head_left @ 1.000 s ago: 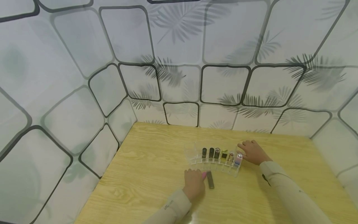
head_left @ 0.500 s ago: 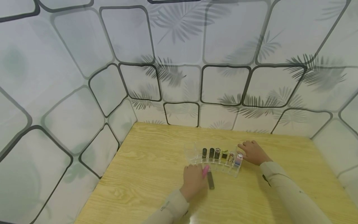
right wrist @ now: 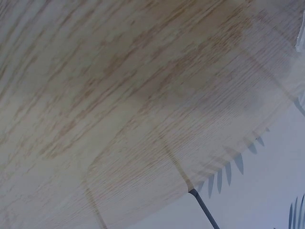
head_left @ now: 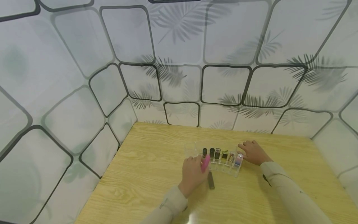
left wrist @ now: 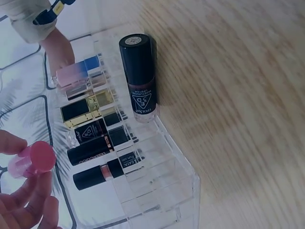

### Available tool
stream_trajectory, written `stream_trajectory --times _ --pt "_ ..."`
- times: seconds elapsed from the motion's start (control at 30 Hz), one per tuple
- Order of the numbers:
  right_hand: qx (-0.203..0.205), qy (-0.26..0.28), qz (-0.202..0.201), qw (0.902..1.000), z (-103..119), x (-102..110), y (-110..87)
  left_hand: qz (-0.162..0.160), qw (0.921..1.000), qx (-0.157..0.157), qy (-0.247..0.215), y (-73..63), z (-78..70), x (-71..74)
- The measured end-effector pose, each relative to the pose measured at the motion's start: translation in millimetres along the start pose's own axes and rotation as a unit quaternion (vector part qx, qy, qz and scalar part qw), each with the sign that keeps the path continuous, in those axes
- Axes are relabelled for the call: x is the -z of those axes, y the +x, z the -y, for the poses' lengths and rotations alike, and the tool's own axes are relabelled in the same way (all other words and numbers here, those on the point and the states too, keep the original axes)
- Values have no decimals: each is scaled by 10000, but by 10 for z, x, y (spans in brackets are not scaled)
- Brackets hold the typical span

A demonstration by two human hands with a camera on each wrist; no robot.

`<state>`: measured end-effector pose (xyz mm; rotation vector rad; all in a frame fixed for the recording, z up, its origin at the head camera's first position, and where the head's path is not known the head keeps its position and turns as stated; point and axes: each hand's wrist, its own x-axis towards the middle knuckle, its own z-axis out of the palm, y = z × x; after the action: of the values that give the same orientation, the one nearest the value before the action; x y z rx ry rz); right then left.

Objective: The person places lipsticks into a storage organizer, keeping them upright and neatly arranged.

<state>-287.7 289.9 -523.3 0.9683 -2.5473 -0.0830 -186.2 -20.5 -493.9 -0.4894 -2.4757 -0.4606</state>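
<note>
My left hand [head_left: 193,172] pinches a pink lipstick tube [left wrist: 32,159] between thumb and fingers, its round end tilted up. It is raised in front of the left part of a clear lipstick organizer [left wrist: 183,169]. Several lipsticks stand in its slots, among them a slim black one [left wrist: 90,177], a black-and-gold one [left wrist: 80,111] and a pink-and-blue one [left wrist: 78,72]. In front of the organizer a dark lipstick tube [head_left: 211,181] lies on the table. My right hand [head_left: 253,152] rests at the organizer's right end with relaxed fingers; the right wrist view does not show this hand.
The wooden table [head_left: 134,174] meets a patterned wall [head_left: 181,81] at the back and sides. A corner of clear plastic [right wrist: 300,40] shows at the edge of the right wrist view.
My left hand has lifted the pink lipstick from beside the dark tube and moved it up and away, toward the organizer. The right hand has stayed where it was.
</note>
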Motion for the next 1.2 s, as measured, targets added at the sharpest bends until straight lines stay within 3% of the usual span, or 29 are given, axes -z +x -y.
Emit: stream_trajectory --times 0.17,0.57,0.87,1.2 --pt "-28 -64 113 9999 7 7 2 -390 9990 -30 -207 35 23 -19" --pt "-19 -8 83 10000 -4 -19 -4 -549 9977 323 -228 124 85 4" --pt "41 39 -23 10000 -16 -31 -7 -873 9948 458 -269 261 269 -136" --pt "43 6 28 10000 -18 -46 -12 -554 9955 753 -183 362 340 -293"
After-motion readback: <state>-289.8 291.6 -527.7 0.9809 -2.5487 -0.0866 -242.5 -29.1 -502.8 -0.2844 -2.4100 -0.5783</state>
